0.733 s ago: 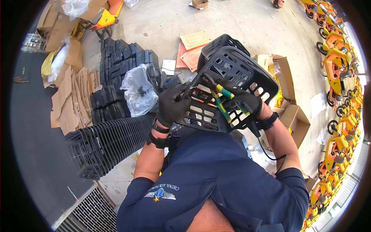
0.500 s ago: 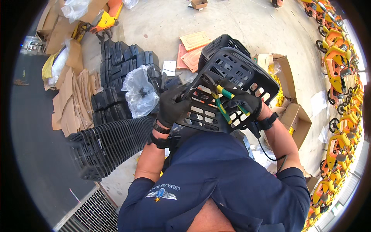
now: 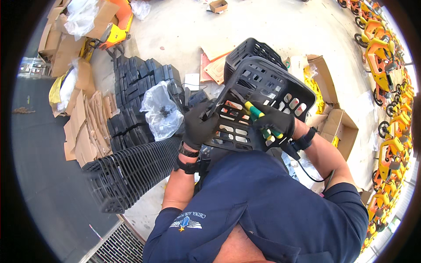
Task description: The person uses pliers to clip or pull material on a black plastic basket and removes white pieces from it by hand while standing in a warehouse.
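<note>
A black plastic basket (image 3: 302,90) with slotted walls is tilted in front of me. My gloved left hand (image 3: 201,125) grips its left rim. Inside the basket, my gloved right hand (image 3: 276,119) is closed round pliers (image 3: 255,109) with green and yellow handles. Their jaws point up and left, near the basket's slotted wall; what they touch there I cannot make out. Behind this basket stands another black basket (image 3: 256,46), partly hidden by it.
A long nested stack of black baskets (image 3: 131,173) lies at my left. Beyond it are piled black boxes (image 3: 147,81), a clear plastic bag (image 3: 161,111) and flattened cardboard (image 3: 90,127). An open carton (image 3: 337,127) stands at right, with rows of yellow scooters (image 3: 381,65) farther off.
The plier handles have come closer together as my right hand closed. My left hand keeps hold of the basket rim. The whole view has shifted slightly.
</note>
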`<action>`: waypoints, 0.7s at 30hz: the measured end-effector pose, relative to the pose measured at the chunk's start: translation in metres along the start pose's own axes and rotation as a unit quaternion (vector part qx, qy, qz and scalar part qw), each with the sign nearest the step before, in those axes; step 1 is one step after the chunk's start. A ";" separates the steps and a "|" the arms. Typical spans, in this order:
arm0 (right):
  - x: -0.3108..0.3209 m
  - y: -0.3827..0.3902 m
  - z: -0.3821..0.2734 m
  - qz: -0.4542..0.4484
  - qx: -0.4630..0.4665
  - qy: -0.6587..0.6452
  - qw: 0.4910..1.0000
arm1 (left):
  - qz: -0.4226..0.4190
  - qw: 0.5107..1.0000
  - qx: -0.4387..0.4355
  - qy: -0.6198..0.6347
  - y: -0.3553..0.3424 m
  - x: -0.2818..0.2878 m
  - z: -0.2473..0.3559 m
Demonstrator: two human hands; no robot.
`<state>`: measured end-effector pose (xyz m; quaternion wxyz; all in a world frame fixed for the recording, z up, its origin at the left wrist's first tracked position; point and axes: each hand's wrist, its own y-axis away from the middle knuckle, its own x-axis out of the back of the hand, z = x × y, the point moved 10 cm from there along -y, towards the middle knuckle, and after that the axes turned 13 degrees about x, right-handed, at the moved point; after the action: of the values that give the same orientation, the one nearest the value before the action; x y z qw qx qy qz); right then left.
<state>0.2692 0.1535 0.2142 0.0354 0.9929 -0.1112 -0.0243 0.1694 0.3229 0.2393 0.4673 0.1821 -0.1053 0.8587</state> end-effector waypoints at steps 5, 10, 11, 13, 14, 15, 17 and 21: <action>0.008 -0.004 0.013 0.002 -0.062 0.257 0.964 | 0.000 1.000 0.019 0.010 -0.001 -0.004 -0.003; 0.007 0.020 0.009 -0.032 -0.054 0.291 0.955 | 0.035 0.997 0.073 -0.008 -0.005 0.006 -0.032; 0.006 0.025 0.019 -0.031 -0.075 0.263 0.961 | 0.025 0.995 0.096 -0.016 -0.004 0.010 -0.036; 0.001 0.033 0.035 -0.036 -0.146 0.173 0.973 | 0.028 0.993 0.114 0.022 -0.004 0.009 -0.049; 0.000 0.034 0.036 -0.042 -0.148 0.174 0.973 | 0.033 0.989 0.131 0.058 -0.005 0.009 -0.059; -0.002 0.033 0.035 -0.032 -0.139 0.137 0.980 | 0.036 0.987 0.144 0.059 -0.003 0.010 -0.066; -0.008 0.023 0.028 -0.026 -0.115 0.085 0.989 | 0.050 0.988 0.138 0.042 0.000 0.012 -0.083; -0.026 0.014 0.012 -0.011 -0.175 -0.082 0.981 | 0.111 0.977 0.183 0.013 0.018 0.009 -0.155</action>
<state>0.2401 0.1444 0.2045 0.1996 0.9670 -0.0966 -0.1254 0.1163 0.3742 0.1011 0.3295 0.2408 0.0397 0.9121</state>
